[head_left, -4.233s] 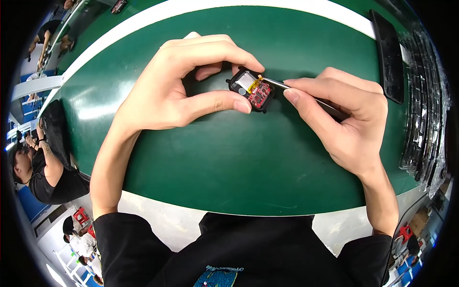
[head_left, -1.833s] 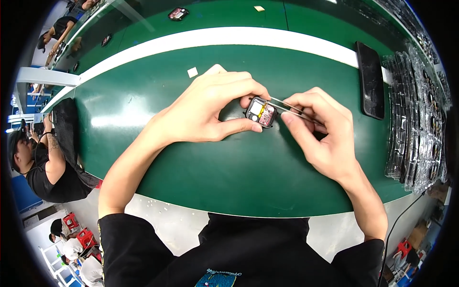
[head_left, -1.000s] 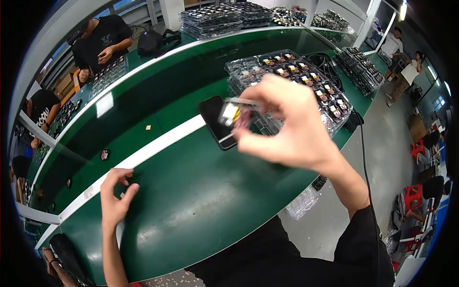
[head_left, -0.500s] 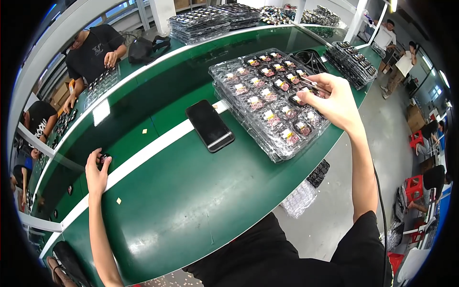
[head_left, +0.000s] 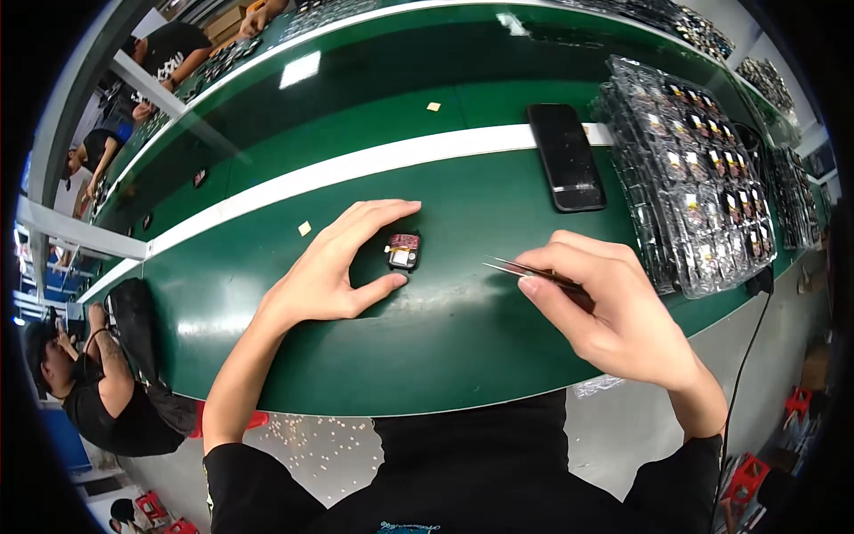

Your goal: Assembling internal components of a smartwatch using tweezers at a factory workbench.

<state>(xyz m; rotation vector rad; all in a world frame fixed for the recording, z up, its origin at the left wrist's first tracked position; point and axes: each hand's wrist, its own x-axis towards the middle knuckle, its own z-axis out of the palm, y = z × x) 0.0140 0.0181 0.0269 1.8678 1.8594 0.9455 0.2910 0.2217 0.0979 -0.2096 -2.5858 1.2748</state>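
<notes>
A small electronic module (head_left: pixel 404 252) with a dark case, a reddish board and a white patch lies on the green tabletop. My left hand (head_left: pixel 334 267) curves beside it, thumb and fingers spread on either side and not closed on it. The thumb tip is close to its lower edge; whether they touch I cannot tell. My right hand (head_left: pixel 614 307) grips thin metal tweezers (head_left: pixel 544 276), their tips pointing left toward the module and apart from it. Nothing shows between the tips. Further right, similar modules sit in stacked clear plastic trays (head_left: pixel 703 182).
A black phone (head_left: pixel 567 160) lies beside the trays, across the white strip (head_left: pixel 356 165). Small pale squares (head_left: pixel 304 229) and a few loose modules (head_left: pixel 200 178) are scattered about. A black bag (head_left: pixel 133 329) rests at the left end, near a seated person (head_left: pixel 98 392). Other people work beyond.
The view has swung left. My left hand has come from beyond the white strip to the near tabletop, opening beside the module. My right hand has left the trays with the tweezers.
</notes>
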